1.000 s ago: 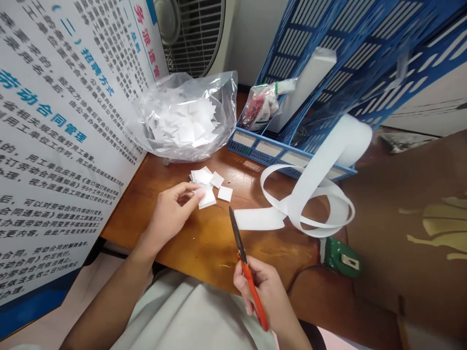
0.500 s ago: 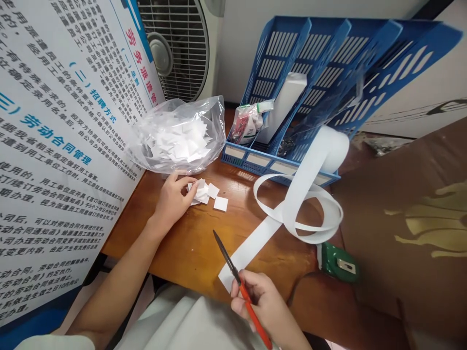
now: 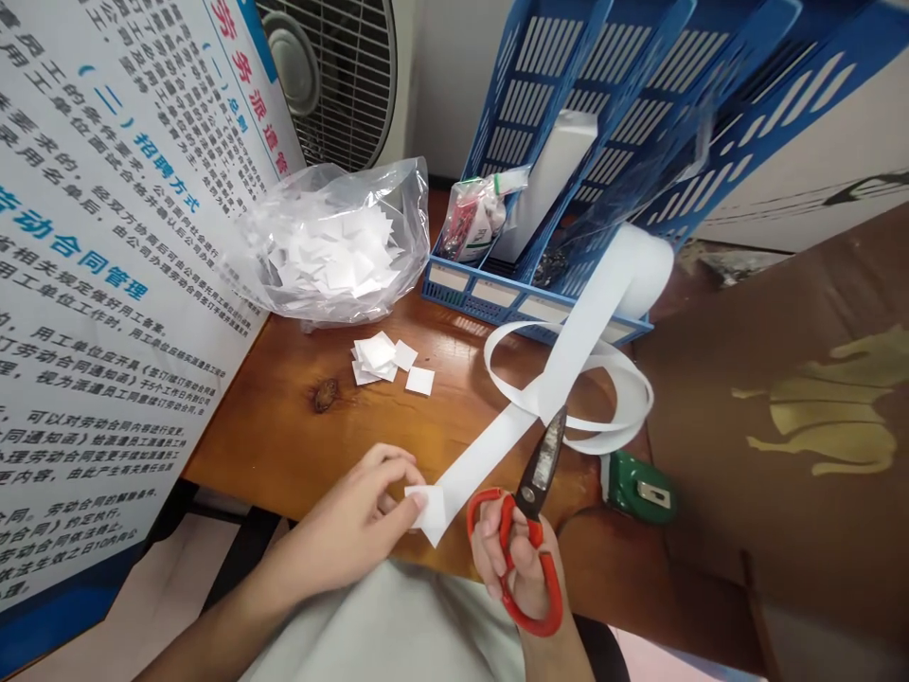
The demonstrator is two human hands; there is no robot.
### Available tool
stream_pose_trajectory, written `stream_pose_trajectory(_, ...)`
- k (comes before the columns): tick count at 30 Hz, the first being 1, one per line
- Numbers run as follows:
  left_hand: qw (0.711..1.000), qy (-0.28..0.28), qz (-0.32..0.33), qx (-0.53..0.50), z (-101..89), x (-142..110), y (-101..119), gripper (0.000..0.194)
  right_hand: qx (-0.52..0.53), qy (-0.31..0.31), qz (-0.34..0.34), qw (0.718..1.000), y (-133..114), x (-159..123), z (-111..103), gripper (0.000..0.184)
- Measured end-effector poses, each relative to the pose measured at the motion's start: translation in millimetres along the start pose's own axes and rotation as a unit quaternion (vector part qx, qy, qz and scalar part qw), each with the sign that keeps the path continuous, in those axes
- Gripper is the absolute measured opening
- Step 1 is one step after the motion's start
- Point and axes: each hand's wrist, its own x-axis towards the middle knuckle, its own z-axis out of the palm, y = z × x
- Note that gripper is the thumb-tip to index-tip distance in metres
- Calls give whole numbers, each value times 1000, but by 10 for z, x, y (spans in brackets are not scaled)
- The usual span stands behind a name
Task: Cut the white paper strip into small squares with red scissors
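Note:
Between the thumb and fingers of my left hand (image 3: 369, 511) is a small white square (image 3: 426, 508), held at the loose end of a long white strip (image 3: 490, 450). My right hand (image 3: 515, 559) grips scissors (image 3: 540, 474) with red handles, fingers through the loops and dark blades pointing up and away, close together. The strip runs back across the table into loose coils and a white roll (image 3: 643, 270) leaning at the blue rack. A small pile of cut white squares (image 3: 376, 355) lies on the table beyond my left hand.
A clear plastic bag (image 3: 341, 246) full of white squares sits at the back left, before a fan (image 3: 341, 76). A blue file rack (image 3: 490, 289) stands behind the coils. To the right are a green tape measure (image 3: 643, 488) and a brown box (image 3: 781, 398); a printed board (image 3: 106, 284) borders the left.
My left hand has come from the pile toward me and now holds a white square by the strip's end. My right hand has turned the scissors, swinging their blades to the right.

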Motion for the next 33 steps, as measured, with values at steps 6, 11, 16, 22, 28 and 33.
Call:
stream_pose_trajectory(6,991,-13,27,129,139,25,-32,25,6,13,-17,1000,-34,3,43,44)
stream_pose_trajectory(11,993,-23,35,114,185,105,-69,25,-8,72,-28,997,-21,-10,112,47)
stream_pose_trajectory(16,997,30,68,34,-58,120,-26,26,-41,182,-39,982,7,25,310,43)
stream_pose_trajectory(22,989,9,147,23,-240,88,41,23,-40,268,-18,963,-141,256,803,48)
stream_pose_trajectory(28,989,90,99,-69,-84,77,-70,19,-93,348,-117,925,-124,447,904,47)
stream_pose_trajectory(33,978,141,49,-147,28,202,-133,21,-144,359,-159,908,-77,434,905,43)
